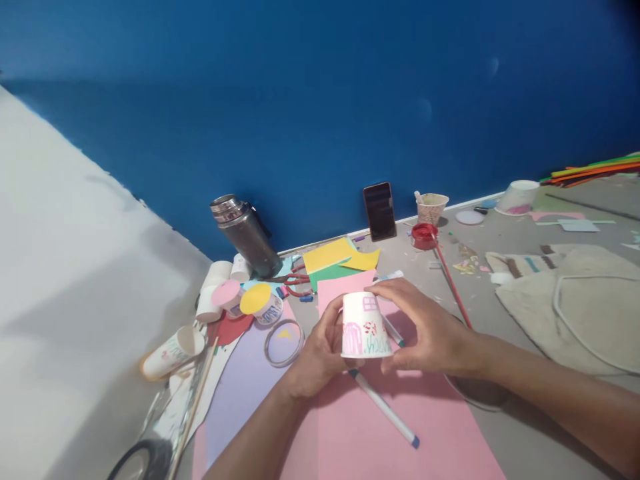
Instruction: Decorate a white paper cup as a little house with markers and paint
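Observation:
A white paper cup [366, 327], upside down with its wide rim at the bottom, is held above a pink sheet [395, 420]. Drawn on its side are a pink door, a pink window, red flowers and green grass. My left hand [320, 350] grips the cup from the left, its fingers partly hidden behind it. My right hand [425, 330] has its fingers around the top and right edge of the same cup. Below the cup, a white marker pen [385, 407] with a blue end lies on the pink sheet. Another marker [394, 331] is partly hidden behind the cup.
Decorated cups with yellow [256, 299] and pink [227, 293] tops stand left, near a tape roll [284, 343] and a dark flask [245, 237]. A phone [380, 212] leans on the blue wall. Behind lie yellow paper [327, 254] and scissors [295, 279]; a cloth bag [585, 313] lies right.

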Motion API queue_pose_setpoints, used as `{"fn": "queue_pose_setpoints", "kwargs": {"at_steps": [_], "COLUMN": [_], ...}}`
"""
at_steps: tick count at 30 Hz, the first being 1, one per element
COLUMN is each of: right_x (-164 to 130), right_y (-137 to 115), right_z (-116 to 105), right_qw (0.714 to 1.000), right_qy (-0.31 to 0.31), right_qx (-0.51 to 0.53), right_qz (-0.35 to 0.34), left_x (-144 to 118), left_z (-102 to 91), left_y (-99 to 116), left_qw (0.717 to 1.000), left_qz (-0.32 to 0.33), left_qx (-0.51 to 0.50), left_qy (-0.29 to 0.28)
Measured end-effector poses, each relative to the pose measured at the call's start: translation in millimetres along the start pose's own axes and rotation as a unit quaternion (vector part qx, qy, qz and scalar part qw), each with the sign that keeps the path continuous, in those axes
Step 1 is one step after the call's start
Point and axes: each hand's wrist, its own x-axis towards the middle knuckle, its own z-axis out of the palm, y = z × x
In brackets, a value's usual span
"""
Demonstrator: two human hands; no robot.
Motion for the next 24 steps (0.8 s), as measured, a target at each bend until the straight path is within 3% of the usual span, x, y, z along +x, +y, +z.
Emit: {"fn": "queue_pose_setpoints", "kwargs": {"at_steps": [16,24], "right_x": [-8.3,-7.1], "right_y": [15.1,24.2], "right_z": [7.9,10.8], "right_qw": [0.999,0.999], "right_qy": [0.006,-0.006], "right_qx": [-0.032,-0.026], "right_qz": [-0.005,0.039], "left_x": [2.7,2.4], "left_z": [-5.3,-7.5], "left_y": [-6.7,-7.3], "left_qw": [1.000,0.999], "left_qz": [0.016,0.037], "left_qx": [0.008,0.012], "left_qy": [-0.002,-0.011]}}
